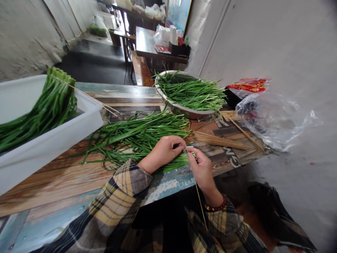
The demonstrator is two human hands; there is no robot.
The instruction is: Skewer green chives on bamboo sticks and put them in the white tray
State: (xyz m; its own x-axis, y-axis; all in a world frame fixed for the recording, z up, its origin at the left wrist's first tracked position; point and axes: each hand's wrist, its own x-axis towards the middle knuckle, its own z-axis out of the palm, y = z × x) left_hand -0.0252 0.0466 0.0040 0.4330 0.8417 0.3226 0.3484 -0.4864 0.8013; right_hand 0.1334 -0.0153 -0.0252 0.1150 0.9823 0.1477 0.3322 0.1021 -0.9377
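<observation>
My left hand (164, 151) is closed, its thumb and forefinger pinching the pale end of a garlic chive at the table's front edge. Right beside it, my right hand (201, 168) grips a thin bamboo skewer (201, 204), whose length slants down toward my lap. Several cut chive ends sit in a row by the right fingertips; the skewer's tip is hidden there. Under and behind my left hand spreads a loose pile of green garlic chives (137, 130), leaves to the left. A bundle of bamboo skewers (221, 140) lies to the right of the pile.
A metal bowl (170, 101) heaped with chives stands behind the pile. At left, a white plastic bin (89, 123) holds skewered chives (52, 95), skewer ends jutting over its rim. A clear plastic bag (276, 119) lies by the right wall. Another table (147, 42) stands farther back.
</observation>
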